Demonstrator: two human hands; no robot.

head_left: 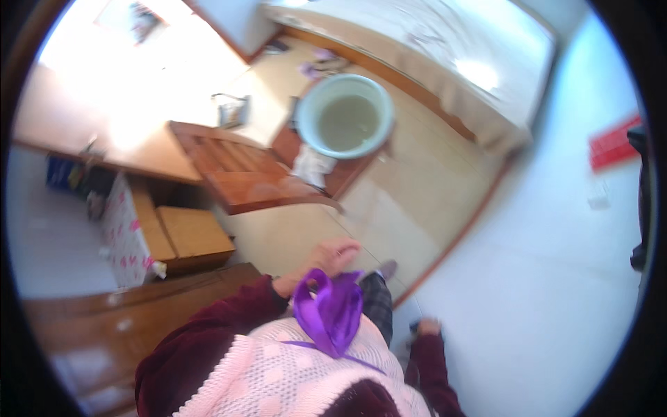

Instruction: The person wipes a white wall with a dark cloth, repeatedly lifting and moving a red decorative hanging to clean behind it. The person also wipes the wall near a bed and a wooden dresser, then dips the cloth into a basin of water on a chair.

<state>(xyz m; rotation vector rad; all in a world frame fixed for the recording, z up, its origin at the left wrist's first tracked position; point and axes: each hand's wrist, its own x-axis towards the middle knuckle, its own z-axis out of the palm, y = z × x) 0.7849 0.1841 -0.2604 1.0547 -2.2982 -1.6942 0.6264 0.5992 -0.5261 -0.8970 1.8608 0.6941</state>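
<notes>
Left hand: raised in front of the body, fingers loosely curled; grip looks narrow, and I cannot tell whether it holds anything.
Purple ribbon: looped bow lying on the chest of the pink knitted vest, just below the left hand; a thin tail trails down, likely tied there so it hangs.
Right hand: low at the side, blurred; grip cannot be told.
Basin: pale, round, set on a wooden stool ahead, well apart from both hands.
Floor: tan, bare around the stool.
</notes>
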